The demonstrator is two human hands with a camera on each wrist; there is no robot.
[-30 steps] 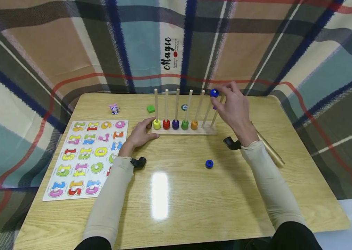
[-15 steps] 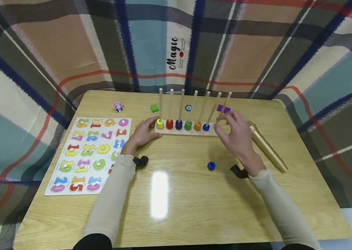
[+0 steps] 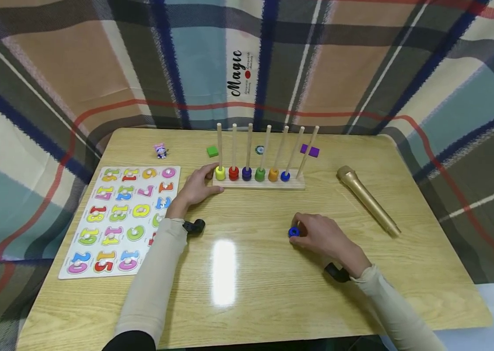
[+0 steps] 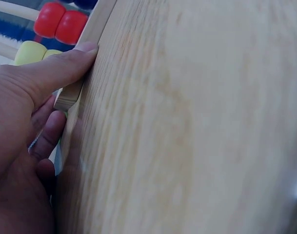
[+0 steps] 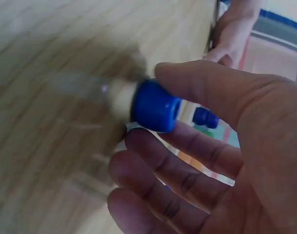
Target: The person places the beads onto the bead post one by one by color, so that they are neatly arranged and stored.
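Observation:
A wooden peg rack [image 3: 258, 185] stands at the far middle of the table, with several upright pegs. Yellow, red, dark blue, green and orange beads sit low on its pegs, and a single blue bead [image 3: 285, 176] sits on the peg beside the last. The rightmost peg is bare. My left hand [image 3: 196, 186] grips the rack's left end, thumb along the front edge and fingers round the back. Nearer the front, my right hand [image 3: 323, 236] pinches a loose blue bead [image 5: 156, 106] between thumb and fingers, close over the table.
A number puzzle board [image 3: 115, 243] lies on the left. On the right lies a gold microphone-shaped stick [image 3: 367, 201]. Behind the rack are a small figurine [image 3: 161, 151], a green block [image 3: 212, 151], purple blocks [image 3: 310, 150] and a small round disc [image 3: 259, 149].
A blue bead went from my right hand onto the second peg from the right. That hand then came back toward the front and took hold of the loose bead. My left hand stayed.

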